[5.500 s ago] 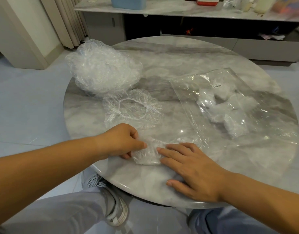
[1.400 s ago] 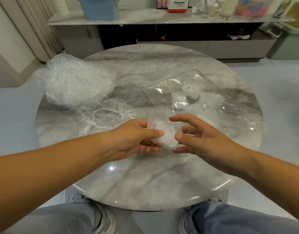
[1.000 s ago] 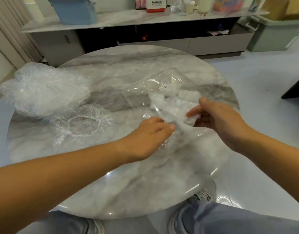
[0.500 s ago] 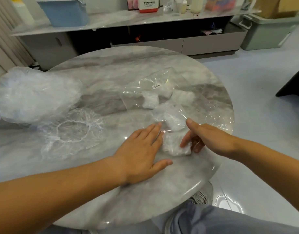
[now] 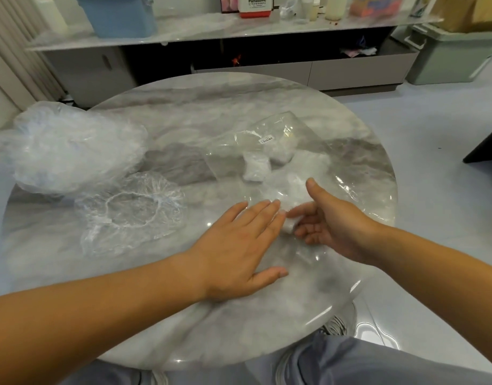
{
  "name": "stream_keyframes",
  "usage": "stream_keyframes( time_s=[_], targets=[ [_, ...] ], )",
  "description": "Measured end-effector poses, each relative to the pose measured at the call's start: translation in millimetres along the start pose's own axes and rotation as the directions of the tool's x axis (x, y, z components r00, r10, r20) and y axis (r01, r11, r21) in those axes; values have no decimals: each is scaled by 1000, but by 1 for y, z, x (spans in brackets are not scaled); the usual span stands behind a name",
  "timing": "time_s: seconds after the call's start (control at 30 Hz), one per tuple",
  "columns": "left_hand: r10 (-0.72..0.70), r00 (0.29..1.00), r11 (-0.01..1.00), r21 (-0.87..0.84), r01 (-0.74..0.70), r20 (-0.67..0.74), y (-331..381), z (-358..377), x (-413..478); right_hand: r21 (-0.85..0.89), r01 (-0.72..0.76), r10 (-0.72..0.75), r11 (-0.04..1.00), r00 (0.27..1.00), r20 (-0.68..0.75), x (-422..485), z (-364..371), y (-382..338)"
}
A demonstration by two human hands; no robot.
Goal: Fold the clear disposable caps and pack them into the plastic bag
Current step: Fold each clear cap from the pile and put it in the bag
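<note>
Clear and crumpled, the folded cap [image 5: 290, 227] lies at the mouth of the plastic bag [image 5: 303, 151] on the marble table [image 5: 183, 323], more hidden than half a second ago, pinched in the right hand's [image 5: 336, 226] curled fingers while the left hand [image 5: 239, 245], fingers straight, has slid closer, pressing the bag flat.

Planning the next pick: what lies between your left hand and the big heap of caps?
Head view: one unfolded cap lies spread open on the table between the left hand and the heap.
</note>
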State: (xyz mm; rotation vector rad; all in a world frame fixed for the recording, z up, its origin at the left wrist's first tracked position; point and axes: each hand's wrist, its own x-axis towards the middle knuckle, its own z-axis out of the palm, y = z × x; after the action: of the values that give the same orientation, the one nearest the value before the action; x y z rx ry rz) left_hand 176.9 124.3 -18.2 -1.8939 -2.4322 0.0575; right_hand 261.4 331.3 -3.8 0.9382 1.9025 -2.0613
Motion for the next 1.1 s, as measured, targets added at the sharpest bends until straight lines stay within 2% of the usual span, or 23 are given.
stream_keyframes(
  time_s=[0.1, 0.2, 0.3, 0.4, 0.53, 0.67, 0.73, 0.8, 0.9, 1.0, 1.1],
  targets=[
    [25, 1000, 1000, -8, -25, 12, 2, 5, -5, 345, -64, 45, 936, 997, 63, -1, 13, -1],
    [28, 999, 999, -20, -27, 45, 1, 6, -7, 574, -50, 15, 817, 998, 66, -1, 20, -2],
    [31, 996, 999, -21, -30, 85, -2, 7, -9, 688, -10, -9, 725, 1000, 25, -3, 25, -4],
    [27, 992, 999, -33, -24, 121, -3, 8, -10, 692, 32, -6, 721, 999, -40, -13, 27, -2],
    [29, 977, 998, -63, -16, 210, -3, 7, -10, 542, 43, 32, 839, 991, -128, -34, 21, 7],
    [27, 968, 976, -216, 29, 248, -6, 2, -10, 245, -12, 66, 969, 975, -213, -49, 17, 3],
    [-28, 976, 953, -290, 92, 217, -11, -4, -16, 81, -2, 21, 997, 971, -237, -53, 22, -6],
    [-135, 976, 934, -308, 183, 171, -23, -8, -25, -24, 79, -82, 997, 971, -226, -54, 33, -13],
    [-335, 940, 913, -224, 341, 66, -46, -10, -52, -138, 231, -242, 963, 968, -63, -54, 58, -21],
    [-464, 885, 881, -112, 459, -27, -71, -7, -92, -383, 347, -304, 856, 937, 170, -51, 83, -25],
    [-495, 867, 863, -87, 498, 56, -88, -1, -128, -579, 457, -291, 675, 886, 360, -46, 102, -25]
  ],
)
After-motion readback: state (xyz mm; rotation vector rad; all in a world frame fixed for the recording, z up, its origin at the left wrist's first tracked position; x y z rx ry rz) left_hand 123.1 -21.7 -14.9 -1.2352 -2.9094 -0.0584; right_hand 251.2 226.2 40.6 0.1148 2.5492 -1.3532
